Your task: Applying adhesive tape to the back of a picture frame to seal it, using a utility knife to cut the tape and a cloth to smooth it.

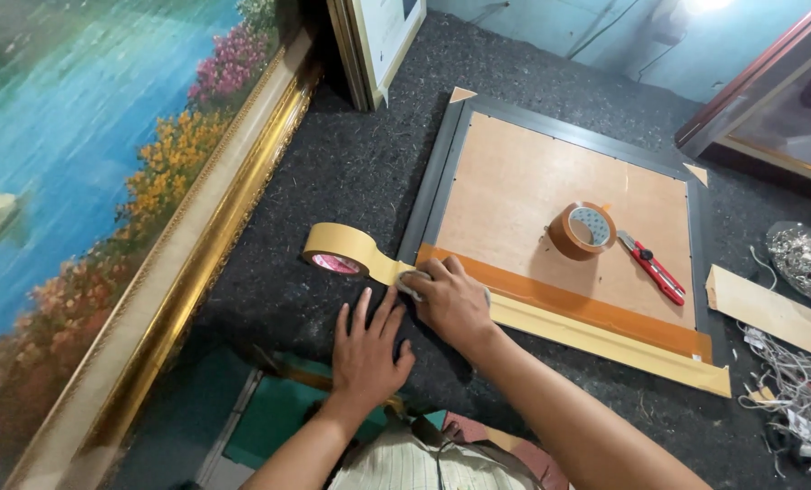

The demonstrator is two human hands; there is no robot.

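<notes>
A dark picture frame (434, 172) lies face down with a brown backing board (532, 191) in it. A strip of tan tape (605, 338) runs along its near edge and ends in a tape roll (337, 249) lying left of the frame's corner. My right hand (449, 299) presses on the tape at that near left corner, with what looks like a small cloth under the fingers. My left hand (367, 349) lies flat, fingers spread, on the dark felt (351, 154) just below the roll, holding nothing.
A second tape roll (582, 231) and a red utility knife (652, 268) rest on the backing board. A large gold-framed landscape painting (206, 227) leans at the left. A cardboard piece (764, 308), tangled white cords (791, 381) and a shiny ornament (805, 259) lie at the right.
</notes>
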